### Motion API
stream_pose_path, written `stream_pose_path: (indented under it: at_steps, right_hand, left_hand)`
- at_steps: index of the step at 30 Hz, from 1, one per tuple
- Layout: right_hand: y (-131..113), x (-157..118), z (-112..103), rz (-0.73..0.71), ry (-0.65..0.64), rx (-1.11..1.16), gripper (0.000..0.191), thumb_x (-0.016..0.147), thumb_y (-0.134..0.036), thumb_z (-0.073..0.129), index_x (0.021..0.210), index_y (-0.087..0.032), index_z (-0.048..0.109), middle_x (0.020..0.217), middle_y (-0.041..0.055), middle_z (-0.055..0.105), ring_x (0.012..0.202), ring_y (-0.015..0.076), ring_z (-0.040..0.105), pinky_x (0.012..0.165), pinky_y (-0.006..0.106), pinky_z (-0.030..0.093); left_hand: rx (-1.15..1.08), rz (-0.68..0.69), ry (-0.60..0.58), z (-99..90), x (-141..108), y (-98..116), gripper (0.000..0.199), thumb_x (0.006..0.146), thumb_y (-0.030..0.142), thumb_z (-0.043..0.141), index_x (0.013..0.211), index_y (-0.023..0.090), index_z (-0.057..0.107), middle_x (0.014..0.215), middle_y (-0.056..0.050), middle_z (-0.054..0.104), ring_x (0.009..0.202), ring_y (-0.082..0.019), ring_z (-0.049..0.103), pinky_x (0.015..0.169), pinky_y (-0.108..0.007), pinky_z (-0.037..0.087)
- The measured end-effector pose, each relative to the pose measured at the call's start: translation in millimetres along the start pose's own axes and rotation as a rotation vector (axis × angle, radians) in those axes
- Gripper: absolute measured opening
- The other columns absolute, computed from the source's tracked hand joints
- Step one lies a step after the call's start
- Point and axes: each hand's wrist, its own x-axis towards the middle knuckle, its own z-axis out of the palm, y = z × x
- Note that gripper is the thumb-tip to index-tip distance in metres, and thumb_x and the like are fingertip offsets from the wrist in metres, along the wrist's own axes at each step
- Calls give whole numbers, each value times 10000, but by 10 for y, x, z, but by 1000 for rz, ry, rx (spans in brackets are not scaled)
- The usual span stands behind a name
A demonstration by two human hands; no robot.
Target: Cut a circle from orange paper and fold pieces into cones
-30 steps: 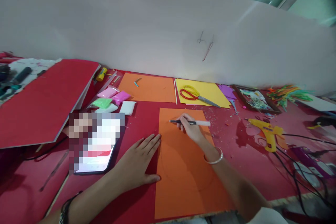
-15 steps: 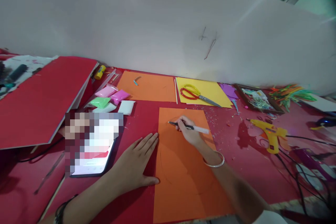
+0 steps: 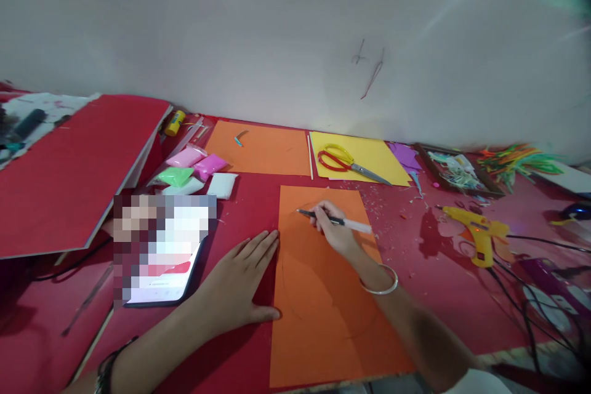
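Note:
My right hand (image 3: 333, 225) grips a black pen (image 3: 335, 220) with a pale clear end. Its tip rests near the upper left part of an orange sheet (image 3: 318, 357). Faint curved lines show on this sheet. Flat on the red tabletop, my left hand (image 3: 249, 277) lies with fingers stretched out, fingertips and thumb at the sheet's left edge. A phone (image 3: 161, 283) with a lit screen, partly pixelated, sits left of that hand.
Behind the sheet lie another orange sheet (image 3: 268, 154), yellow paper (image 3: 369, 148) and scissors (image 3: 355, 166). Coloured packets (image 3: 210, 166) sit left. At right are a yellow glue gun (image 3: 480, 234) with cords and a tray (image 3: 457, 169) of scraps. A red board (image 3: 83, 172) leans at far left.
The camera view has shifted slightly. My right hand still holds the pen at nearly the same spot on the sheet, and my left hand stays in place.

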Motion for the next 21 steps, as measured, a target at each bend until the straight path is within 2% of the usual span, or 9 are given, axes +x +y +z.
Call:
stream_pose_path:
  at_steps: [2, 5, 10, 16, 19, 21]
  right_hand:
    - [-1, 5, 4, -13, 35, -46, 247, 852, -381, 418, 703, -193, 477, 596, -29, 505, 489, 78, 437, 445, 192, 323]
    - [-9, -13, 1, -46, 0, -119, 239, 853, -378, 421, 715, -195, 489, 630, -17, 529, 537, 89, 463, 481, 195, 347]
    - [-30, -91, 7, -58, -127, -139, 245, 852, -357, 425, 692, -186, 499, 633, -8, 558, 565, 95, 493, 506, 196, 366]
    - [-107, -283, 12, 6, -317, -147, 173, 829, -284, 460, 739, -170, 554, 663, 6, 616, 600, 94, 547, 525, 189, 388]
    - [-132, -376, -1, 32, -435, -80, 167, 817, -248, 465, 709, -165, 562, 631, 6, 615, 578, 92, 553, 529, 193, 401]
    - [-140, -406, 0, 63, -448, -18, 175, 818, -260, 464, 707, -167, 562, 608, 1, 600, 532, 84, 529, 504, 194, 394]
  left_hand:
    - [-6, -1, -3, -4, -6, 3, 1021, 653, 754, 397, 1391, 98, 136, 1454, -87, 76, 1327, -269, 155, 1063, -401, 212]
    - [-16, -3, 6, -4, -17, 6, 1025, 650, 756, 400, 1392, 99, 138, 1455, -89, 84, 1327, -271, 155, 1065, -404, 207]
    - [-12, -6, 2, -8, -16, 11, 1015, 653, 743, 415, 1387, 89, 163, 1454, -99, 91, 1328, -275, 149, 1067, -403, 198]
    - [-1, -5, 6, -35, -5, 25, 999, 644, 738, 429, 1382, 101, 211, 1447, -115, 126, 1321, -285, 171, 1064, -395, 198]
    - [-7, 2, 19, -39, -9, 27, 982, 651, 728, 434, 1376, 97, 233, 1444, -126, 145, 1317, -293, 179, 1058, -403, 209]
    - [-12, 9, 27, -31, -12, 22, 981, 654, 732, 424, 1372, 89, 241, 1444, -132, 150, 1317, -297, 177, 1057, -411, 208]
